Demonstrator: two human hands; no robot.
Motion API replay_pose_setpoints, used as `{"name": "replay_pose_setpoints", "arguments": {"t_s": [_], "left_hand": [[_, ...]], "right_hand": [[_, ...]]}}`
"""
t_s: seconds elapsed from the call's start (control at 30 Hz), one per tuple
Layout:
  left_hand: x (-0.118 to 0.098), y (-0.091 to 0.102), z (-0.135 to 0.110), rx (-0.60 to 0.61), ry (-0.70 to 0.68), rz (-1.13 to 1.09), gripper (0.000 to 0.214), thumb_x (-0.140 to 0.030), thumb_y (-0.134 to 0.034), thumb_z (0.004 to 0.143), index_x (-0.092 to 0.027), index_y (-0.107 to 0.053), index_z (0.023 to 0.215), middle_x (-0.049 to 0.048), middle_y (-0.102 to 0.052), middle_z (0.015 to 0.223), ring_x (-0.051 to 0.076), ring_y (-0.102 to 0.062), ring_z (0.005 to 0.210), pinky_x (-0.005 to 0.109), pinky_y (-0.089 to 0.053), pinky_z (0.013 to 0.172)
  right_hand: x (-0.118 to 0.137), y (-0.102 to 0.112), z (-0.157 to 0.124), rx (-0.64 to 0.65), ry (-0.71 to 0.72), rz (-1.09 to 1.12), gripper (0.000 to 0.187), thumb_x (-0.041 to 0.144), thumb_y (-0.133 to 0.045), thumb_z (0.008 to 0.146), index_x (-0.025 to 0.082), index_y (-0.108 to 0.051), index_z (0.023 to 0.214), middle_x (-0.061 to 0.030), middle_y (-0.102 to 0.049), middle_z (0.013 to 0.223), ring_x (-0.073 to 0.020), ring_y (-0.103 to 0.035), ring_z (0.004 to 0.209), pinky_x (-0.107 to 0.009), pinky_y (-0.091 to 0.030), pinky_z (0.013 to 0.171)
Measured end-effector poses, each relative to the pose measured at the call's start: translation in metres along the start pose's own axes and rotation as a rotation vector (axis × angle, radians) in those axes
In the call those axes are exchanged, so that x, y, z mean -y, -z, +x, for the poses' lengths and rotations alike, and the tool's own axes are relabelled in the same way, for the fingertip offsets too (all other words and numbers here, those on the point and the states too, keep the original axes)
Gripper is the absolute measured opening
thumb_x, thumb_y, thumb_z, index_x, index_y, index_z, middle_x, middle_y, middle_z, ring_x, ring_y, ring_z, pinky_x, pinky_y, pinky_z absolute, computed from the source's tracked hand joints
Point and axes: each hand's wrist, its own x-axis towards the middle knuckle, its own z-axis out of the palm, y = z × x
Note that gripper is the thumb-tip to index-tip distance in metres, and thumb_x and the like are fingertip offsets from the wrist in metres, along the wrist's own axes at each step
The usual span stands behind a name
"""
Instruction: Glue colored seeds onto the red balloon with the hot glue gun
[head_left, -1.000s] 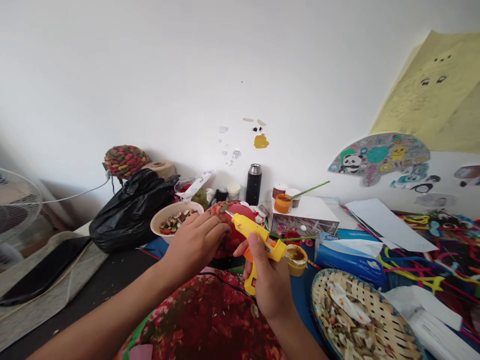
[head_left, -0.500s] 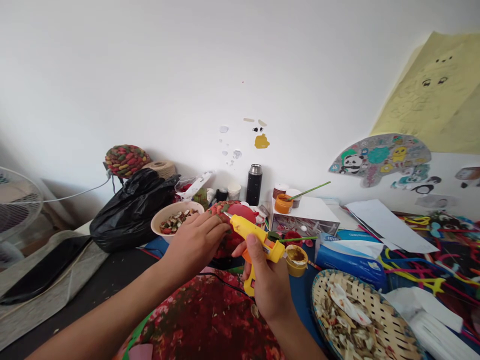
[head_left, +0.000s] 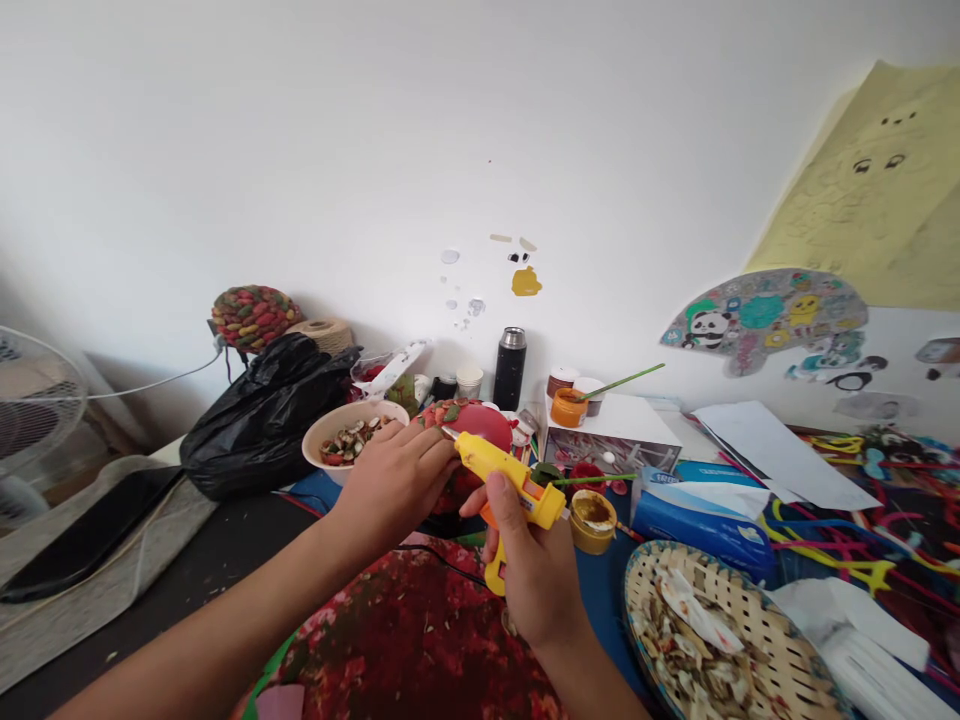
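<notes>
In my right hand (head_left: 536,570) is a yellow hot glue gun (head_left: 510,478), its nozzle pointing up and left. The nozzle tip sits close to a smooth red ball-shaped form (head_left: 484,425), partly covered with small red and green shell-like pieces (head_left: 448,410). My left hand (head_left: 401,475) bends over the near left side of this form, fingers close together and gripping it; the fingertips are partly hidden. Just behind that hand, a pale bowl (head_left: 313,430) holds more of the small coloured pieces.
A woven basket (head_left: 795,610) of shell-like scraps stands at right, near an open ochre paint jar (head_left: 592,535) and a blue tissue pack (head_left: 701,525). Behind are a black flask (head_left: 510,370) and a white box (head_left: 630,425). A black bag (head_left: 262,430) lies left.
The glue gun and my right hand have shifted slightly left, nearer the red form. My left hand stays almost in place on it. The view has turned a little.
</notes>
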Motion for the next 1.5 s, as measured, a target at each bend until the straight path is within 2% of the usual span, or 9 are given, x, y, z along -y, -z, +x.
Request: {"name": "replay_pose_setpoints", "arguments": {"t_s": [0.3, 0.43, 0.53, 0.6, 0.7, 0.8, 1.0, 1.13, 1.5], "left_hand": [[-0.005, 0.000, -0.003, -0.012, -0.003, -0.011, 0.029, -0.019, -0.053, 0.113, -0.022, -0.073, 0.093, 0.0042, -0.071, 0.079, 0.024, -0.062, 0.074, 0.041, -0.041, 0.070], [-0.003, 0.000, -0.008, -0.056, 0.045, -0.103, 0.024, -0.022, -0.054, 0.114, -0.022, -0.074, 0.102, 0.0060, -0.076, 0.092, 0.025, -0.067, 0.083, 0.040, -0.048, 0.075], [-0.002, -0.001, -0.011, -0.108, 0.177, -0.188, 0.013, -0.026, -0.061, 0.112, -0.023, -0.073, 0.116, 0.0092, -0.079, 0.111, 0.027, -0.072, 0.101, 0.042, -0.056, 0.089], [-0.002, -0.005, -0.012, -0.099, 0.282, -0.225, 0.028, -0.032, -0.071, 0.107, -0.023, -0.068, 0.133, 0.0142, -0.076, 0.133, 0.033, -0.071, 0.121, 0.050, -0.057, 0.103], [-0.004, -0.014, -0.017, -0.006, 0.376, -0.262, 0.073, -0.042, -0.086, 0.094, -0.023, -0.053, 0.157, 0.0217, -0.059, 0.164, 0.043, -0.060, 0.146, 0.063, -0.052, 0.117], [-0.006, -0.025, -0.026, 0.065, 0.396, -0.274, 0.096, -0.046, -0.093, 0.087, -0.023, -0.043, 0.166, 0.0266, -0.045, 0.175, 0.048, -0.050, 0.156, 0.070, -0.047, 0.122], [0.004, -0.037, -0.033, 0.099, 0.395, -0.319, 0.099, -0.039, -0.092, 0.086, -0.022, -0.040, 0.168, 0.0280, -0.043, 0.176, 0.048, -0.051, 0.157, 0.070, -0.048, 0.123], [0.017, -0.033, -0.029, 0.142, 0.332, -0.379, 0.093, -0.037, -0.091, 0.086, -0.024, -0.047, 0.166, 0.0244, -0.053, 0.170, 0.045, -0.057, 0.152, 0.066, -0.052, 0.122], [0.037, -0.025, -0.025, 0.250, 0.298, -0.439, 0.097, -0.033, -0.092, 0.086, -0.024, -0.043, 0.170, 0.0222, -0.048, 0.175, 0.042, -0.053, 0.157, 0.062, -0.050, 0.126]], "right_hand": [[0.000, 0.000, 0.002, 0.006, 0.027, -0.027, 0.073, 0.083, -0.063, 0.100, 0.018, -0.083, 0.073, 0.0035, -0.048, 0.049, -0.0126, -0.048, 0.043, -0.024, -0.036, 0.042], [0.000, 0.001, 0.001, -0.018, 0.025, -0.044, 0.072, 0.083, -0.063, 0.099, 0.019, -0.082, 0.073, 0.0029, -0.049, 0.049, -0.0133, -0.050, 0.043, -0.025, -0.036, 0.042], [0.006, 0.001, 0.002, -0.033, -0.012, -0.013, 0.075, 0.088, -0.064, 0.094, 0.018, -0.080, 0.070, 0.0024, -0.050, 0.049, -0.0133, -0.051, 0.043, -0.024, -0.038, 0.041], [0.011, 0.001, 0.002, -0.059, -0.031, 0.017, 0.077, 0.091, -0.066, 0.090, 0.018, -0.079, 0.069, 0.0021, -0.051, 0.050, -0.0126, -0.050, 0.043, -0.023, -0.039, 0.041], [0.015, 0.002, 0.003, -0.081, -0.030, 0.042, 0.079, 0.094, -0.067, 0.087, 0.018, -0.078, 0.068, 0.0016, -0.052, 0.049, -0.0119, -0.050, 0.042, -0.022, -0.039, 0.042], [0.013, 0.002, 0.003, -0.081, -0.032, 0.051, 0.077, 0.092, -0.068, 0.088, 0.018, -0.079, 0.069, 0.0016, -0.052, 0.049, -0.0119, -0.050, 0.042, -0.022, -0.039, 0.041], [0.004, 0.001, 0.001, -0.081, -0.019, 0.059, 0.072, 0.084, -0.068, 0.094, 0.017, -0.081, 0.073, 0.0011, -0.056, 0.052, -0.0113, -0.051, 0.043, -0.022, -0.041, 0.042], [0.003, 0.000, 0.001, -0.102, -0.013, 0.036, 0.072, 0.085, -0.068, 0.095, 0.017, -0.081, 0.073, 0.0027, -0.052, 0.049, -0.0116, -0.050, 0.041, -0.021, -0.041, 0.041], [0.004, 0.001, 0.000, -0.060, -0.054, 0.052, 0.074, 0.086, -0.069, 0.093, 0.016, -0.080, 0.072, 0.0024, -0.053, 0.050, -0.0111, -0.050, 0.043, -0.021, -0.037, 0.042]]}}
